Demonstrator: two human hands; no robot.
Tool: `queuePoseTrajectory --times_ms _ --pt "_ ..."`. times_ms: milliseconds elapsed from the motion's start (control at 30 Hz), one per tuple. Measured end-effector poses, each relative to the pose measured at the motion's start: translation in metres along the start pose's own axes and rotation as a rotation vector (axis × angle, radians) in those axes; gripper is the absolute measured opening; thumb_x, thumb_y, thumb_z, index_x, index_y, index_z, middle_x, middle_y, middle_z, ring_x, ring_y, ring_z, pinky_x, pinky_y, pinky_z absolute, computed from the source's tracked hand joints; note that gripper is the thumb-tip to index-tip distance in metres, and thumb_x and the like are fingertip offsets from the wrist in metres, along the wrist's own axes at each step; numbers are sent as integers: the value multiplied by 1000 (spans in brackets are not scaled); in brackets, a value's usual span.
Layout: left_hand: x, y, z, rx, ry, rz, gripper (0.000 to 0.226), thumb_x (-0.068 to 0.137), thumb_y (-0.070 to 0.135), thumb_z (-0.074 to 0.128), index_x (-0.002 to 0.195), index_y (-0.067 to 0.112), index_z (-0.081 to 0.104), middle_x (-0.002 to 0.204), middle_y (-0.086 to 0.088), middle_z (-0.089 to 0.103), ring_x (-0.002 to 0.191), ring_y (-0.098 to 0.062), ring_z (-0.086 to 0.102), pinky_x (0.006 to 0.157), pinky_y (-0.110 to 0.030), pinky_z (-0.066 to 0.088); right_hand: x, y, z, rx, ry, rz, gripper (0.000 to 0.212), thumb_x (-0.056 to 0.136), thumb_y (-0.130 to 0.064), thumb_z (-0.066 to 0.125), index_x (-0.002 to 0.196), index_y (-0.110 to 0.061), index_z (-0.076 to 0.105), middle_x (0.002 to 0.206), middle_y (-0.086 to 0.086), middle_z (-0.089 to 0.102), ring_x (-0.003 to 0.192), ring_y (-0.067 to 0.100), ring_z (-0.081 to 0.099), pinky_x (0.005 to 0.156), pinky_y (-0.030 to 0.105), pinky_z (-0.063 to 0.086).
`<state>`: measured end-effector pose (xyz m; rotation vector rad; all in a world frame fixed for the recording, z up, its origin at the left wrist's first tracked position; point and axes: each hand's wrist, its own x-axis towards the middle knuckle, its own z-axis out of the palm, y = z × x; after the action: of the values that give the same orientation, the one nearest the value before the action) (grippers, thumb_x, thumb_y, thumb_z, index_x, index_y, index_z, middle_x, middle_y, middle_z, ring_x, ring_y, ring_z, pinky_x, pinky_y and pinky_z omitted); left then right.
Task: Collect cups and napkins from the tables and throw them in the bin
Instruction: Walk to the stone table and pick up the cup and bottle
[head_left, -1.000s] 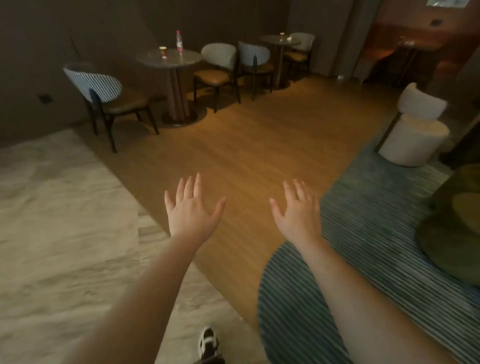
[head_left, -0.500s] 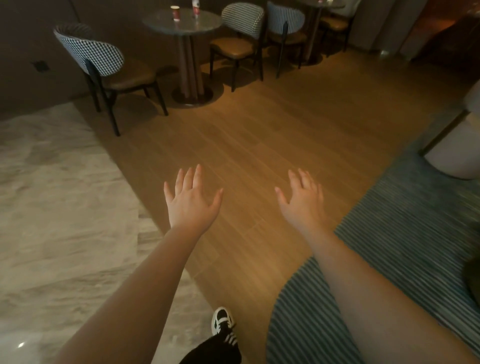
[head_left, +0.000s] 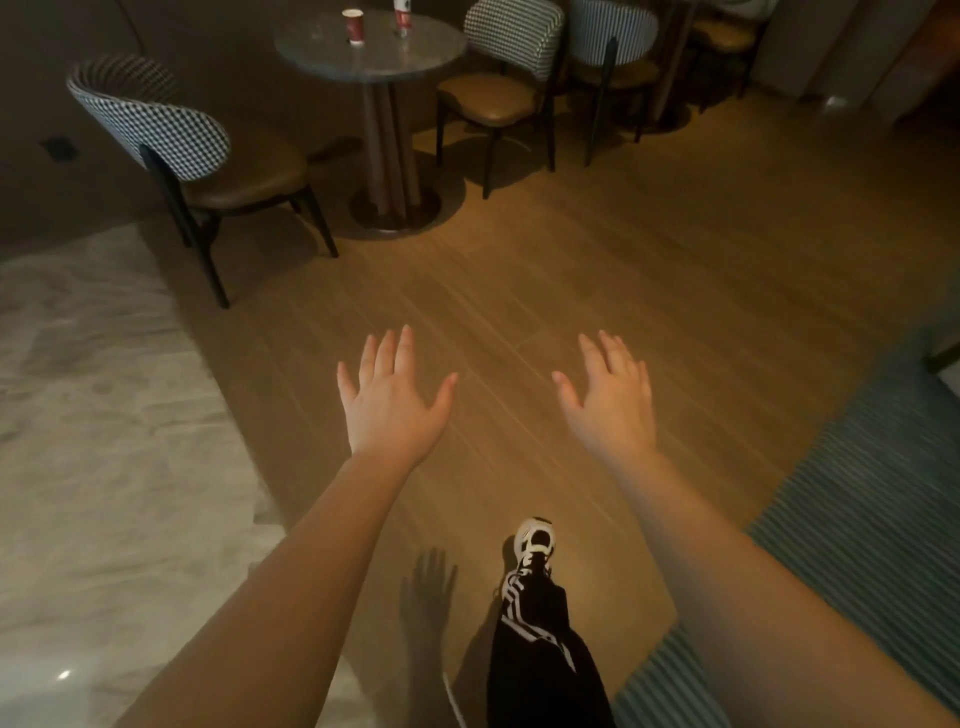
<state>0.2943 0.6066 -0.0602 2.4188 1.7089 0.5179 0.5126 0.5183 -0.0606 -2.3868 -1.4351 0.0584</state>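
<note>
A red paper cup (head_left: 354, 25) stands on a round grey table (head_left: 421, 57) at the top of the head view. Just right of it stands a bottle with a red label (head_left: 402, 15), cut off by the frame's top edge. My left hand (head_left: 392, 402) and my right hand (head_left: 610, 400) are stretched out over the wooden floor, palms down, fingers spread, holding nothing. Both hands are far short of the table. No napkin and no bin can be seen.
A checked chair (head_left: 171, 135) stands left of the table, another checked chair (head_left: 506, 67) right of it, a striped chair (head_left: 615, 57) further right. Pale marble floor (head_left: 104, 441) lies on the left, a striped blue rug (head_left: 872, 509) on the right. My shoe (head_left: 535, 551) steps forward below.
The view has moved toward the round table, which is now larger and nearer. My foot has stepped forward into view. Both hands stay spread and empty.
</note>
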Motion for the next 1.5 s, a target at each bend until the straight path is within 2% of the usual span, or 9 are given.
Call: queuePoseTrajectory --times_ms 267,533,767,1033,1333,1500 --pt "231 40 57 -27 26 -69 77 88 68 25 150 23 15 156 -2 22 144 -18 9 115 -52 5 255 22 28 -14 -51 -131 62 93 -54 35 146 -21 30 156 4 26 145 20 16 118 44 9" --pt "412 42 87 -26 46 -171 79 87 70 24 150 23 14 156 -2 21 144 -18 9 115 -52 6 461 -9 58 26 -102 -180 61 94 -55 35 146 -24 29 156 3 23 146 19 13 117 42 7" --pt "586 1 128 -45 119 -245 78 88 64 34 149 18 20 154 -4 26 144 -20 13 115 -52 7 637 -59 129 54 -80 -248 60 93 -54 36 143 -21 33 154 7 29 144 22 18 116 43 11" --pt "837 -80 145 -32 54 -239 79 87 66 33 150 22 15 156 -1 22 144 -18 9 115 -51 6 881 -167 189 98 -98 -214 60 94 -48 42 144 -19 32 154 7 29 142 25 23 117 46 20" --pt "1046 -125 170 -40 45 -221 82 86 66 36 150 20 16 154 -4 25 143 -20 15 113 -53 16 1076 -228 240 105 -132 -202 59 94 -48 42 145 -20 31 155 6 26 144 22 18 118 45 15" --pt "1162 -144 201 -40 45 -232 82 86 64 38 150 17 16 154 -6 24 143 -21 14 114 -53 15 1194 -252 279 107 -140 -237 59 95 -45 41 146 -19 30 156 7 26 145 22 16 118 46 16"
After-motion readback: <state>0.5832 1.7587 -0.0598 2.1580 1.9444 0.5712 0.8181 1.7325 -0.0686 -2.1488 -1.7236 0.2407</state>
